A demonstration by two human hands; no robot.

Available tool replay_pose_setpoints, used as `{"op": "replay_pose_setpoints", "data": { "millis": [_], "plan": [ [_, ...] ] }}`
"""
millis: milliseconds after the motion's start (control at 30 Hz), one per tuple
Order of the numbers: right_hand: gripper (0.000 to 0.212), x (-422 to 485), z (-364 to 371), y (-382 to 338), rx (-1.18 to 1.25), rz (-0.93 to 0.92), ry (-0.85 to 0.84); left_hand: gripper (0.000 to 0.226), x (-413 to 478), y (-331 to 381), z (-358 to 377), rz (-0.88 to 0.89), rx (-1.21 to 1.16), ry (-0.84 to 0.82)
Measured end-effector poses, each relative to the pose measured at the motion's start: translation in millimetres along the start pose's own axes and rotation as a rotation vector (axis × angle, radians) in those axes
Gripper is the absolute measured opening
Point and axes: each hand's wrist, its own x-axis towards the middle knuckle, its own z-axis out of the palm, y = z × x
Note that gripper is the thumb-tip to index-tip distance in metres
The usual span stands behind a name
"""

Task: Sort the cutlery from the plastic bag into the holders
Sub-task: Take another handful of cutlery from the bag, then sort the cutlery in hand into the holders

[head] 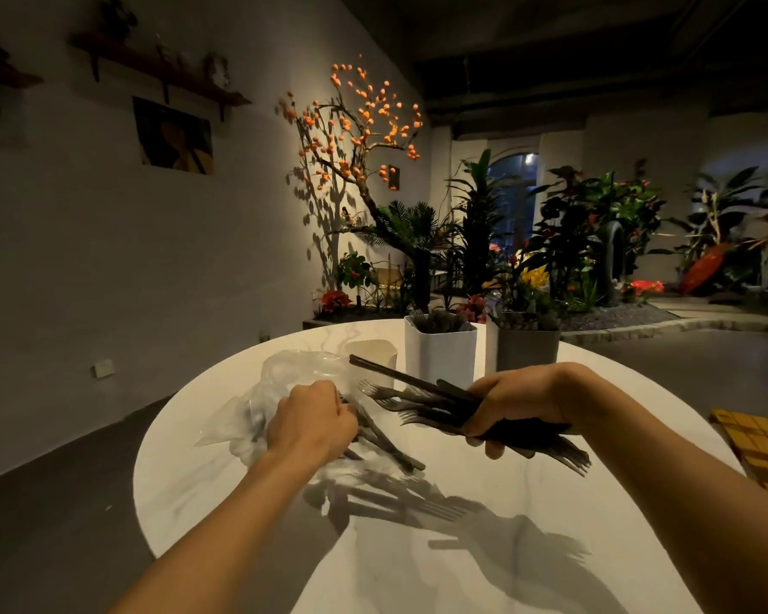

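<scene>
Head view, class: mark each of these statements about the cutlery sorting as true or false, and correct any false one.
1. The right hand grips a bundle of forks. True.
2. The left hand rests flat on bare table. False: its fingers are curled at the cutlery by the plastic bag.
3. The white holder already has cutlery in it. True.
4. The grey holder lies tipped over. False: it stands upright.
5. Three holders stand on the table. True.
</scene>
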Motion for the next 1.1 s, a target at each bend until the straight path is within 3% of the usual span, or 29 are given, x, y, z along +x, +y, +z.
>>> {"op": "replay_pose_setpoints", "data": {
  "millis": [100, 200, 267, 333, 400, 467, 667, 733, 900, 1000, 1100],
  "plan": [
    [0.029, -3, -1, 10, 0.089, -0.048, 0.047, 0.031, 7, 8, -1, -0.097, -0.301, -0.251],
    [0.026, -3, 4, 16, 0.175, -0.106, 0.068, 0.022, 2, 21, -10, -0.16, -0.738, -0.651],
    [0.023, -2, 10, 17, 0.219, -0.137, 0.075, 0.047, -2, 27, -12, -0.187, -0.971, -0.819],
    [0.024, 3, 18, 17, 0.262, -0.179, 0.083, 0.082, -3, 34, -7, -0.153, -1.064, -0.878],
    [0.027, 11, 30, 14, 0.291, -0.254, 0.098, 0.103, -2, 45, 0, -0.11, -1.162, -0.813],
    [0.029, 23, 43, 10, 0.288, -0.379, 0.169, 0.1, 0, 58, 4, -0.095, -1.283, -0.701],
    [0.053, 72, 78, 3, 0.17, -0.576, 0.576, 0.042, 11, 92, 22, -0.254, -1.493, -0.272],
    [0.055, 85, 84, 2, 0.15, -0.648, 0.683, 0.028, 18, 94, 30, -0.308, -1.524, -0.196],
    [0.049, 105, 94, 8, 0.231, -0.728, 0.842, 0.017, 29, 94, 51, -0.286, -1.425, -0.056],
    [0.034, 113, 94, 11, 0.384, -0.737, 0.842, 0.013, 33, 94, 61, -0.229, -1.322, -0.026],
    [0.042, 119, 90, 14, 0.362, -0.747, 0.913, 0.009, 38, 96, 66, -0.178, -1.279, 0.0]
  ]
}}
